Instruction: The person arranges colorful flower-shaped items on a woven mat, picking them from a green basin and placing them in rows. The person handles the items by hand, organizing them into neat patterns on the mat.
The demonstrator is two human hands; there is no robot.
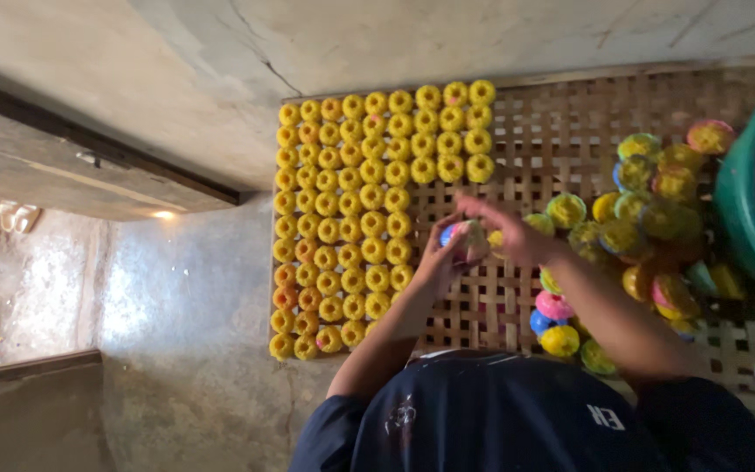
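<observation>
My left hand (437, 259) and my right hand (510, 231) meet over a woven bamboo tray (561, 131). Together they hold a small blue and pink cup mould (463, 238) with pale filling. Just left of the hands, several rows of yellow ring-shaped pieces (351, 210) lie in a tight grid on the tray. To the right lies a heap of small coloured cup moulds (648, 214) filled with yellow material, close to my right forearm.
A green plastic basin (749, 218) at the right edge holds pink and blue cups. The tray rests on a grey concrete floor (185, 297). A cracked wall and a dark wooden ledge (89, 149) run along the upper left.
</observation>
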